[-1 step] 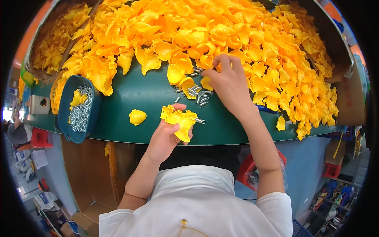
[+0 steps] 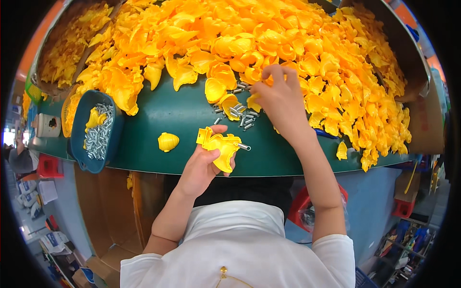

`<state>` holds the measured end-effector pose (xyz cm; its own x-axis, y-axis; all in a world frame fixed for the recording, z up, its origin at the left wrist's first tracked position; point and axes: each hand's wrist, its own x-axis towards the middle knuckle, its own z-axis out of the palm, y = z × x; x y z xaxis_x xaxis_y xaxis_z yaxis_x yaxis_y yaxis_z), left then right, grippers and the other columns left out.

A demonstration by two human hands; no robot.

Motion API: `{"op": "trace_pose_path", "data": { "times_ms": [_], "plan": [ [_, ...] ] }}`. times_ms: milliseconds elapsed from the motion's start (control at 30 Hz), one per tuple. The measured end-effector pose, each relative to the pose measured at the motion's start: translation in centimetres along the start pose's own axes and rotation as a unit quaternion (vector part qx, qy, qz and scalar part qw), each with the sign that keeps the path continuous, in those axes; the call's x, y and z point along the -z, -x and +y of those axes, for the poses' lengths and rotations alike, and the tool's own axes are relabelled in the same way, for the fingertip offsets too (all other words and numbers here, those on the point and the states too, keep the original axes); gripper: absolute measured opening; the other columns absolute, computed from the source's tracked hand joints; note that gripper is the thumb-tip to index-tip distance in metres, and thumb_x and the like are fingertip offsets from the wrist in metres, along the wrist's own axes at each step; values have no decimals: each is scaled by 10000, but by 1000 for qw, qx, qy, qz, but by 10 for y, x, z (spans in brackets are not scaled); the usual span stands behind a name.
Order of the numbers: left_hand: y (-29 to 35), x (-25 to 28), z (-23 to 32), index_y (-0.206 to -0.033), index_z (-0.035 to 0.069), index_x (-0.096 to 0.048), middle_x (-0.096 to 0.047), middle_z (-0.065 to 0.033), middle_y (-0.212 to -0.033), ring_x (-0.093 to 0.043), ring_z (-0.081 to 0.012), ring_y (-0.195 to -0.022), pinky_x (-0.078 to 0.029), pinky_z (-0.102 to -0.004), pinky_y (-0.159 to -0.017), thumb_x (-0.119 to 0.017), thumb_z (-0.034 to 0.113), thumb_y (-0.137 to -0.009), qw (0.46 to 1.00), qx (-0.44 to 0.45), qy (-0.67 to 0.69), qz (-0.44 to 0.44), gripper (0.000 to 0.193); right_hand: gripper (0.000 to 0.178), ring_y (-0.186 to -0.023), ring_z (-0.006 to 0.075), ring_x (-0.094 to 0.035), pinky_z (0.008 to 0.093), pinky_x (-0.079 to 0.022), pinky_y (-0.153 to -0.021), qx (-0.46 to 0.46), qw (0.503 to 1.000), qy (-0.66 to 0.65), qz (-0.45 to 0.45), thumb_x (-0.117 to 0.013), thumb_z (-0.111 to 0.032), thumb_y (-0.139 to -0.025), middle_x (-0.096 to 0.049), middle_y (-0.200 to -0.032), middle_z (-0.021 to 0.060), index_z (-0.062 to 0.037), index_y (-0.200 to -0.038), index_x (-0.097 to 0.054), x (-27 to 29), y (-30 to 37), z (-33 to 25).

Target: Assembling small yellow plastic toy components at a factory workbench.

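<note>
The left hand (image 2: pixel 200 166) in the head view is pinching a yellow shell (image 2: pixel 223 146) over the table (image 2: pixel 137 144), 1 spring (image 2: pixel 245 147) jutting from its right side. The right hand (image 2: pixel 282 104) is curling at a yellow piece (image 2: pixel 253 102) near loose springs (image 2: pixel 248 117); I cannot tell whether it is pinching.

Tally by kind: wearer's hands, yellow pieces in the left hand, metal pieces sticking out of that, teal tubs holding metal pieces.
Hands: 2 (left hand, right hand)
Held yellow piece: 1
Protruding metal piece: 1
Teal tub: 1
Total: 5
</note>
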<state>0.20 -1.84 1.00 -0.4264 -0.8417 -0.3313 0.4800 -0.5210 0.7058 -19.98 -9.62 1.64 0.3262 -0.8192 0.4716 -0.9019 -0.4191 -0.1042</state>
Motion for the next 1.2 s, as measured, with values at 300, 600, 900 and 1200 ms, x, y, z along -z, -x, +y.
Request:
{"op": "trace_pose_path", "data": {
  "times_ms": [300, 600, 900, 1200],
  "plan": [
    [-1, 14, -7, -1332, 78, -259, -508, -91, -1159, -568, -157, -971, -501, -256, -745, -493, 258, -938, 992, -26, -44, -119, 493, 149, -644, 167, -571, 257, -435, -568, -158, 894, -419, 22, -660, 41, -670, -613, -743, 52, -20, -805, -642, 46, 21, -52],
    [1, 0, -13, -1325, 69, -262, -498, -79, -1157, -555, -147, -986, -500, -258, -757, -487, 237, -944, 988, -87, -84, -94, 473, 186, -602, 186, -565, 242, -429, -516, -66, 934, -331, 115, -668, 72, -626, -574, -681, 83, 8, -799, -640, 23, 38, -63],
    [0, 6, -6, -1283, 45, -330, -531, -53, -1025, -547, -99, -880, -479, -228, -718, -457, 232, -956, 981, -67, -175, -45, 397, 213, -673, 219, -615, 269, -477, -558, -51, 933, -347, 79, -694, 50, -672, -626, -779, 112, 9, -877, -652, 14, 43, -56],
    [1, 12, 20, -1238, 14, -357, -544, -52, -980, -541, -85, -811, -477, -218, -703, -442, 245, -959, 962, 18, -252, -99, 372, 206, -737, 259, -649, 280, -517, -667, 50, 911, -400, -84, -681, -17, -741, -667, -853, 110, -8, -947, -672, 39, 24, -30]
  ]
}}
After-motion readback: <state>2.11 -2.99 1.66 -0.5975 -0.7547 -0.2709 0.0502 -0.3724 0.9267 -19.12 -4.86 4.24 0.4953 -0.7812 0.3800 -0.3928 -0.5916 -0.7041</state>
